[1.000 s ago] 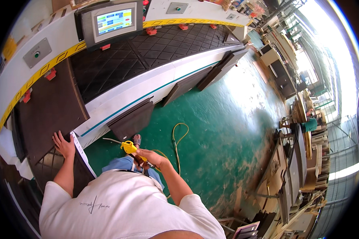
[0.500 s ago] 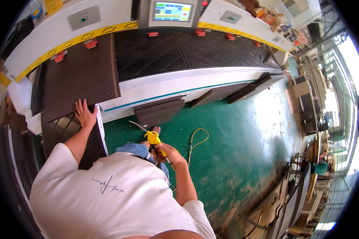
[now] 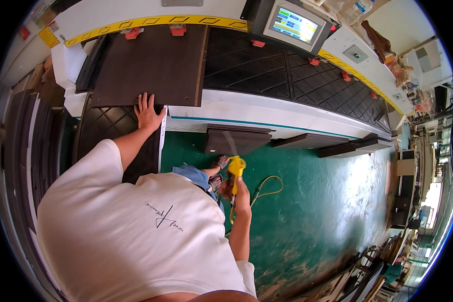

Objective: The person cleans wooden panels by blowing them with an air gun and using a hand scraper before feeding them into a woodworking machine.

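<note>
My left hand (image 3: pixel 150 117) lies with its fingers spread on the near edge of a dark brown board (image 3: pixel 148 68). The board rests on the black, grooved machine bed (image 3: pixel 246 63), its far edge by two red clamp-like pieces (image 3: pixel 178 30). In my right hand (image 3: pixel 240 195) is a yellow air blow gun (image 3: pixel 236 166), gripped by its handle. Its thin nozzle is blurred and points away from me, toward the machine's white front. A yellow hose (image 3: pixel 269 191) loops on the floor to the right of the gun.
A control screen (image 3: pixel 296 25) stands behind the bed. Dark boards (image 3: pixel 236 140) lean against the machine's front at floor level. More panels (image 3: pixel 22 151) are stacked upright at the far left. Green floor (image 3: pixel 317 201) stretches to the right, with wood pieces (image 3: pixel 352 272) at the lower right.
The whole view has turned, so the machine appears further right. The blow gun has swung from pointing left to pointing more straight ahead. My left hand stays on the board's edge.
</note>
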Demonstrator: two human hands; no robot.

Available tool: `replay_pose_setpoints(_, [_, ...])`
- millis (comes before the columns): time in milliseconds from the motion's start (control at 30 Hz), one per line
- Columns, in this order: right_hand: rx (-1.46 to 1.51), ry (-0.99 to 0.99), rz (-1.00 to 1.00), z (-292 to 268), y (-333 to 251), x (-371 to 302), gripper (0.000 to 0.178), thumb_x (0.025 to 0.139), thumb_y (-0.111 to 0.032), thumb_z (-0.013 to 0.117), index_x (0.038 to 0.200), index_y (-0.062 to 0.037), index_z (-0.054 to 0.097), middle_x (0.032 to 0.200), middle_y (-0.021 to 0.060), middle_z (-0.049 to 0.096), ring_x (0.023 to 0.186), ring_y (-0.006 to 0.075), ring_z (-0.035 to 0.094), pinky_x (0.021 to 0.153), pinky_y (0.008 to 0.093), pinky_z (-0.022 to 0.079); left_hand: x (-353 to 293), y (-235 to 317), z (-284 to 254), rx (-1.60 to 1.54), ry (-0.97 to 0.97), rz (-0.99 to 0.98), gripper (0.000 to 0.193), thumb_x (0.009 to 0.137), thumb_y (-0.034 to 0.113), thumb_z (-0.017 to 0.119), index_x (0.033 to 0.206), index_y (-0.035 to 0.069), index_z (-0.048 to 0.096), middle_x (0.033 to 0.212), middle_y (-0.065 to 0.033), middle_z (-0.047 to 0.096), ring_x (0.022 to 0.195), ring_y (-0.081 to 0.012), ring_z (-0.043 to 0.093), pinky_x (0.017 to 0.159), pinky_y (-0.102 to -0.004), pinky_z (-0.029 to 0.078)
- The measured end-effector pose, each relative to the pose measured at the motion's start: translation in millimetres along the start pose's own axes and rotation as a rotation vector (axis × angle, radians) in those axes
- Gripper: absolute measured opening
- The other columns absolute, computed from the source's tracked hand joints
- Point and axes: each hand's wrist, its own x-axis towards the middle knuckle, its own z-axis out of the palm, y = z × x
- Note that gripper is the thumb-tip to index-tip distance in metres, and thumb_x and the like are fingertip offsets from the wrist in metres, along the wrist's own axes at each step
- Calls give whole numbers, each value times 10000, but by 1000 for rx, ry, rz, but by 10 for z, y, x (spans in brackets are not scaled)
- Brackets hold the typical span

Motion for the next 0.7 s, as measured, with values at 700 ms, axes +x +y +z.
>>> replay_pose_setpoints(700, [-128,-96,80,-213,131,-97,541,1121,-463,364,1425,-41,514,923,89,679,659,140,550,581,276,436,-18,14,-50,10,-19,-21,852,896,536,683,1573,145,343,1689,-135,218,1583,-339,136,1229,-633,178])
